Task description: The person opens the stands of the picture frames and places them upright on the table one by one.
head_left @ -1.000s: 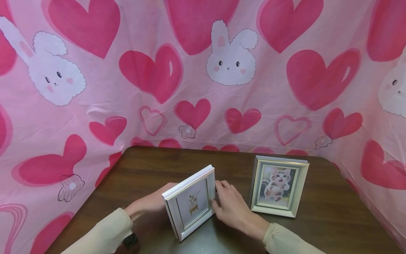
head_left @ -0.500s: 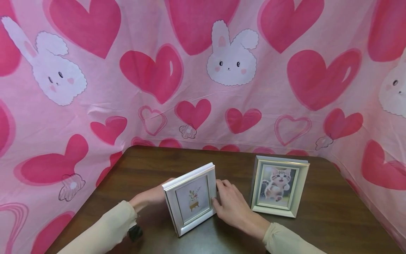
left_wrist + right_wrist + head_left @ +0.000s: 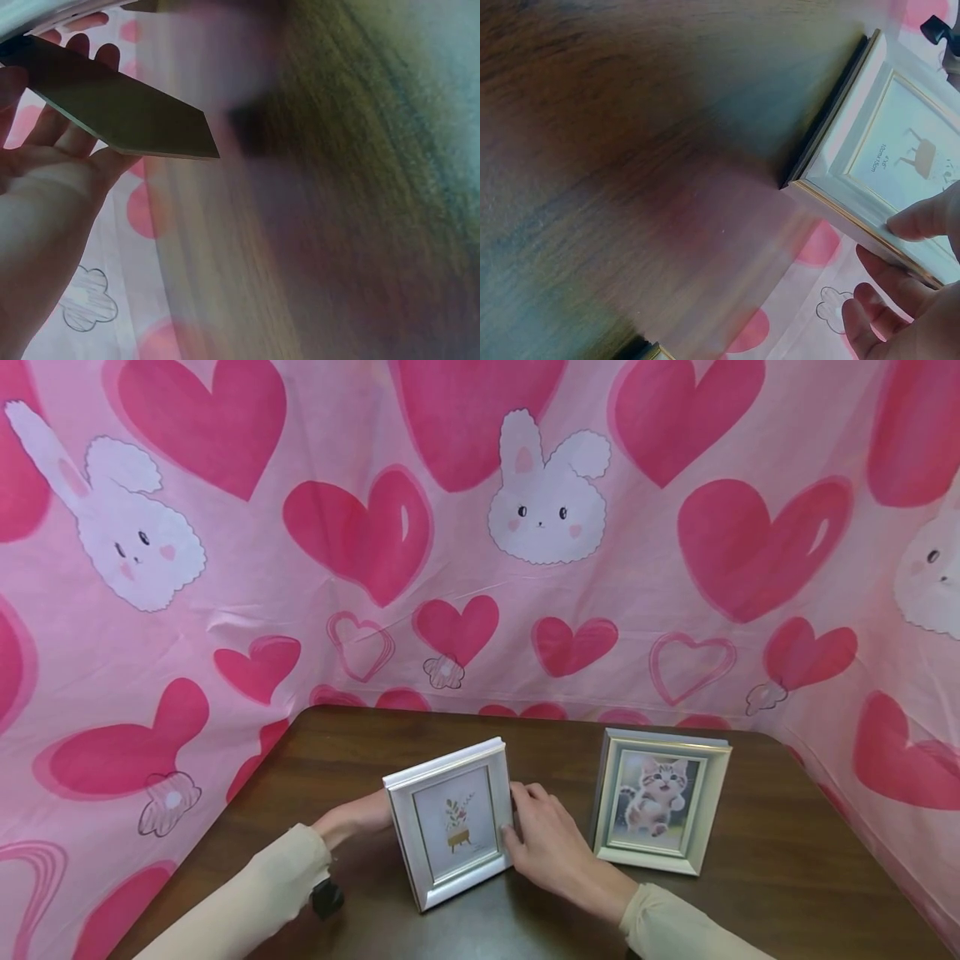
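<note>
A white picture frame point(image 3: 459, 827) with a potted-plant print stands slightly tilted between both hands in the head view. On its right side edge, the right hand point(image 3: 551, 847) pinches it, thumb on the front border and fingers at the side. The right wrist view has this thumb point(image 3: 919, 217) lying over the inner border. Behind the frame's left side is the left hand point(image 3: 363, 817), its fingers hidden from the head. In the left wrist view, the left hand point(image 3: 60, 176) holds the flat brown stand leg point(image 3: 127, 109) on the frame's back, thumb on one side, fingers on the other.
A second, pale gold-edged frame point(image 3: 660, 802) with a kitten picture stands upright to the right. Both are on a dark wooden table point(image 3: 360, 735). A pink cloth point(image 3: 450, 568) with hearts and rabbits hangs around the table's back and sides.
The plant picture frame has turned to face the head camera more squarely, its left upper corner rising. The left forearm has shifted slightly right; the right hand stays nearly still at the edge.
</note>
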Available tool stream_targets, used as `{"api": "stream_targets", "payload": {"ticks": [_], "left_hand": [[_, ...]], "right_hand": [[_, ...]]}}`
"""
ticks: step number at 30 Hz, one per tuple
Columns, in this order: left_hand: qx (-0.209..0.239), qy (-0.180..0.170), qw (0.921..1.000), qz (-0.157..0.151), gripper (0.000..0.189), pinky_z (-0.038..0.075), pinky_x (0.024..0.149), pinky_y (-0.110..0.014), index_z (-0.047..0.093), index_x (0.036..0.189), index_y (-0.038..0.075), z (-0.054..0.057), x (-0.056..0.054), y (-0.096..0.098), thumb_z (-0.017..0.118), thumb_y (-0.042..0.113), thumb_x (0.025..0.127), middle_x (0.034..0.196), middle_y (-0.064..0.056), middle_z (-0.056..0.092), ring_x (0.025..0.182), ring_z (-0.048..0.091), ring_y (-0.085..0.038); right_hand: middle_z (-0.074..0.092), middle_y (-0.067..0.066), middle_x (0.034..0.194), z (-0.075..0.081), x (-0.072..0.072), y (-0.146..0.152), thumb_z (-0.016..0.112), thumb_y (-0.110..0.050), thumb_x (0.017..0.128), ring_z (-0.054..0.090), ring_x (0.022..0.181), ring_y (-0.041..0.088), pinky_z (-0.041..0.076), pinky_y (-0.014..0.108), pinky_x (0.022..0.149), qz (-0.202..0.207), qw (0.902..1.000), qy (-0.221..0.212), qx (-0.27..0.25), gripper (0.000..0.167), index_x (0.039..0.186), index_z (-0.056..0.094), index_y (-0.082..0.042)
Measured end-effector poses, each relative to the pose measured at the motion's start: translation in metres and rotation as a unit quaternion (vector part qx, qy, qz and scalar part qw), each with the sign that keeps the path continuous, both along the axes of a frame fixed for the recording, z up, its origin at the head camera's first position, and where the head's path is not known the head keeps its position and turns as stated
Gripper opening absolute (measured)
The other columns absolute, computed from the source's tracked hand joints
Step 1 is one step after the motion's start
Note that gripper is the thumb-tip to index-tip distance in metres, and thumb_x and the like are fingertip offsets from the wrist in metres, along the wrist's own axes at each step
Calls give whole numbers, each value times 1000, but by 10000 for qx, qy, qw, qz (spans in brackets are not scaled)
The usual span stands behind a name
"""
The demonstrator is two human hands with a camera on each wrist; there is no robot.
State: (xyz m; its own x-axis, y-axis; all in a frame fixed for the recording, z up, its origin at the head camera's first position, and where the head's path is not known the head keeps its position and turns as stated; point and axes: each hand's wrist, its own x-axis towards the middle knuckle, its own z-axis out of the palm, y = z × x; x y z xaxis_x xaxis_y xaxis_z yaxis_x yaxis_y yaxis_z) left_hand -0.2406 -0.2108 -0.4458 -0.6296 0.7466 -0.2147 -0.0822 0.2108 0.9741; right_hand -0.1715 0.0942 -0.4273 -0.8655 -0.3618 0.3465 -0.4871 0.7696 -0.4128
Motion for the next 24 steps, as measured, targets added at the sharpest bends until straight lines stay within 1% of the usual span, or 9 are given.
{"api": "stream_targets", "payload": {"ticks": [4, 7, 11, 13, 15, 17, 20, 22, 24], "left_hand": [[390, -282, 9987, -141, 50, 38, 113, -44, 49, 148, 9, -20, -14, -1, 45, 42, 111, 146, -10, 55, 137, 49, -23], [521, -24, 9984, -201, 46, 39, 112, -41, 52, 147, 8, -25, -21, -1, 48, 37, 111, 142, -8, 57, 134, 50, -20], [591, 435, 9966, -377, 49, 38, 113, -41, 49, 150, 8, -18, -21, -2, 50, 36, 110, 144, -8, 55, 135, 47, -19], [603, 345, 9967, -420, 51, 35, 115, -43, 47, 153, 10, -11, -18, -1, 49, 38, 110, 147, -7, 52, 138, 44, -20], [607, 111, 9976, -301, 54, 30, 119, -48, 43, 155, 8, 1, -11, 3, 49, 38, 110, 151, -8, 47, 140, 40, -23], [746, -247, 9968, -166, 56, 25, 120, -53, 41, 156, 6, -4, -13, 4, 48, 37, 111, 155, -12, 44, 144, 36, -28], [771, -653, 9949, -4, 55, 20, 122, -57, 41, 157, 9, -21, -25, 1, 47, 37, 111, 158, -12, 42, 146, 34, -30], [727, -770, 9944, -23, 53, 19, 122, -57, 41, 158, 11, -35, -35, -3, 44, 37, 112, 160, -12, 40, 148, 33, -30], [601, -722, 9956, 9, 52, 21, 122, -58, 41, 157, 10, -30, -33, -4, 46, 35, 112, 158, -11, 42, 146, 35, -29]], "right_hand": [[69, 17, 121, 0, -1, 0, 77, -13, 93, 63, 111, 31, 53, 51, 95, -6, 10000, -20, -58, 51, 137, 59, 5], [69, 17, 121, -1, -1, 0, 77, -13, 93, 63, 110, 31, 53, 51, 94, -21, 10000, -13, -80, 51, 137, 59, 5], [68, 17, 121, -2, -2, 0, 77, -13, 93, 64, 109, 32, 53, 51, 94, -47, 9999, 5, -106, 51, 137, 59, 5], [68, 18, 121, -3, -2, 0, 76, -13, 93, 64, 108, 33, 53, 51, 94, -48, 9999, 34, -137, 51, 137, 59, 5], [69, 17, 120, -3, -3, 0, 76, -14, 93, 65, 107, 33, 53, 51, 94, -48, 9998, 49, -176, 51, 138, 59, 4], [69, 17, 120, -3, -3, 0, 76, -14, 93, 65, 107, 34, 53, 51, 94, -44, 9998, 40, -199, 51, 138, 59, 4], [68, 17, 120, -2, -3, 0, 77, -13, 93, 65, 107, 34, 53, 52, 94, -52, 9998, -6, -205, 51, 138, 59, 4], [68, 18, 121, -2, -4, 0, 77, -14, 93, 65, 108, 34, 53, 52, 94, -66, 9998, -45, -196, 52, 138, 59, 4], [68, 18, 121, -2, -3, -1, 77, -13, 93, 64, 108, 34, 53, 52, 95, -79, 9998, -64, -180, 52, 138, 59, 4]]}}
